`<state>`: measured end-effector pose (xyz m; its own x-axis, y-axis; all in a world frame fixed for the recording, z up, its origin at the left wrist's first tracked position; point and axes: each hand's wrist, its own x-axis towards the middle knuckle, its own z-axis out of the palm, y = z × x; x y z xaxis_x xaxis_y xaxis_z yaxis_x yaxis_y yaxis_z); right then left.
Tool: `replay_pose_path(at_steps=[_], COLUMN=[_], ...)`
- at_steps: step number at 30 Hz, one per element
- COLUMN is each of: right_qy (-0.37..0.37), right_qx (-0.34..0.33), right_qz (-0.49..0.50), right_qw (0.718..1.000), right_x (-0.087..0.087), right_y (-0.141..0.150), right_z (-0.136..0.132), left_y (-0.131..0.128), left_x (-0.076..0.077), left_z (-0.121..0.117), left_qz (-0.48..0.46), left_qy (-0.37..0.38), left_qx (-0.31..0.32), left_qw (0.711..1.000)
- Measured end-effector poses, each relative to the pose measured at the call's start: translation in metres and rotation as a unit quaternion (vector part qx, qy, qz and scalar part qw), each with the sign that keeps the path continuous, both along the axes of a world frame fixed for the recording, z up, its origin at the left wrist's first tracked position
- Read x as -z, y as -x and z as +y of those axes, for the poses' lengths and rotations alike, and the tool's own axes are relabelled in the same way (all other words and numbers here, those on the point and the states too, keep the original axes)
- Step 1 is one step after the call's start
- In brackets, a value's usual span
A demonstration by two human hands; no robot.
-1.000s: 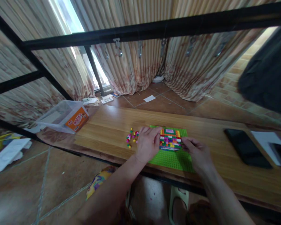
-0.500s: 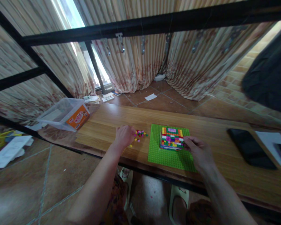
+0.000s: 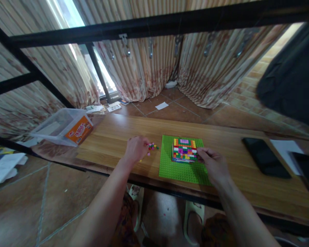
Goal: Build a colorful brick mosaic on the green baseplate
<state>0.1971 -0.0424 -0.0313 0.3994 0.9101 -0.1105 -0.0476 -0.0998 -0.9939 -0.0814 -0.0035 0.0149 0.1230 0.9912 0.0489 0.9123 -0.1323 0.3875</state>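
Wooden worktop (image 3: 113,135), two bare hands at work, well apart from each other. Green studded baseplate (image 3: 170,170) lies flat near the middle; on its far half sits a stacked toy-brick block (image 3: 184,151), multicoloured, a pink panel on its top framed in green and orange. Right hand (image 3: 215,164) at the block's right side, thumb and fingers drawn together at its edge; cannot tell whether they grip it or a brick. Left hand (image 3: 136,150) left of the baseplate, fingers bunched at a small scatter of loose toy bricks (image 3: 152,146), red, green, yellow, pink; whether one is pinched, cannot tell. Far left end: clear plastic tub (image 3: 50,138) with orange label (image 3: 79,131). Right end: black smartphone (image 3: 265,157), white paper (image 3: 282,147) beside it.
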Motion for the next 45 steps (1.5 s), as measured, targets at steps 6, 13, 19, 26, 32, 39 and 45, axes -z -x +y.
replay_pose_path(at_steps=[6,13,19,26,32,39,45], right_qy=[0.002,-0.014,-0.007,-0.008,-0.009,-0.015,-0.014], right_qx=[0.000,-0.008,-0.007,-0.004,-0.005,-0.012,-0.010], right_qz=[-0.013,-0.009,-0.014,0.012,0.006,0.003,0.033], right_qw=[1.000,1.000,1.000,1.000,1.000,1.000,0.999], right_x=[-0.002,-0.001,-0.003,-0.004,-0.005,-0.005,-0.008], right_y=[0.003,0.003,0.003,0.003,0.002,0.004,0.006], right_z=[0.001,0.001,0.000,0.000,-0.001,-0.001,-0.003], left_y=[-0.030,-0.060,-0.071,-0.081,-0.084,-0.087,-0.087], left_x=[-0.008,-0.008,0.001,0.011,0.011,0.009,0.006], left_z=[-0.011,-0.024,-0.026,-0.026,-0.024,-0.024,-0.025], left_qz=[-0.239,-0.243,-0.167,-0.172,-0.196,-0.219,-0.213], left_qy=[-0.079,-0.122,-0.161,-0.166,-0.145,-0.138,-0.144], left_qx=[0.137,0.201,0.187,0.145,0.123,0.105,0.114], left_qw=[0.958,0.941,0.955,0.960,0.962,0.960,0.960])
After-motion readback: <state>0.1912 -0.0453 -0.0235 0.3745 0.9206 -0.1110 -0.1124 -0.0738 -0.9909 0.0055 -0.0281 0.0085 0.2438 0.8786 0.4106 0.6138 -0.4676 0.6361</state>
